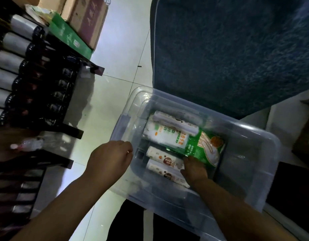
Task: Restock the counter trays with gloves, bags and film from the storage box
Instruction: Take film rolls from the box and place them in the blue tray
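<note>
A person's right hand reaches into a clear plastic storage box on the floor, fingers closed on the near edge of a green glove packet. Whether the grip is firm cannot be told. The left hand rests at the box's left rim, fingers curled together. Film rolls lie beside the packet; beyond, a blue mat.

A single head-worn wide-angle camera looks steeply down from close above at a clear storage box on a pale tiled floor, both forearms entering from the frame's lower edge.
</note>
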Demonstrator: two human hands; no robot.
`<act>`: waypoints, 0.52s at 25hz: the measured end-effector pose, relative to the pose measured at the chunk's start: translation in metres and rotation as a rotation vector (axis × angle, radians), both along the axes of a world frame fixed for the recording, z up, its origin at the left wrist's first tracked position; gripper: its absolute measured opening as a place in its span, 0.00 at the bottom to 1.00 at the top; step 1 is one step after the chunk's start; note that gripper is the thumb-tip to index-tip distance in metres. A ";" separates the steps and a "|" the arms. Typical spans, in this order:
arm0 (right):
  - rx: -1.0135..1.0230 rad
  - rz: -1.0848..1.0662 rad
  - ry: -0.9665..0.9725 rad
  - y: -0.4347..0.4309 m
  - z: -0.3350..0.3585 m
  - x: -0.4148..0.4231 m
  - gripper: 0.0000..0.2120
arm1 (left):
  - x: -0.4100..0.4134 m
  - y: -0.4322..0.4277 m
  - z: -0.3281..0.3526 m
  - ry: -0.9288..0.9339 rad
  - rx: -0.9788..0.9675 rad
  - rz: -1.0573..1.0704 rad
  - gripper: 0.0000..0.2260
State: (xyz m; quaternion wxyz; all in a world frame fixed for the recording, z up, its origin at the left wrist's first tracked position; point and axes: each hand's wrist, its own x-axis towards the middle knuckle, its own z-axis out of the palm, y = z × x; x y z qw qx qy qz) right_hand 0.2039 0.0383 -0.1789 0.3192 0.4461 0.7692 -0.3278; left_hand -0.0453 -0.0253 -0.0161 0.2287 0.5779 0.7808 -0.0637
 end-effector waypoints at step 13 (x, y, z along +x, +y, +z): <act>-0.133 -0.088 0.237 0.010 0.022 0.000 0.22 | 0.026 0.005 -0.029 -0.071 -0.017 -0.044 0.06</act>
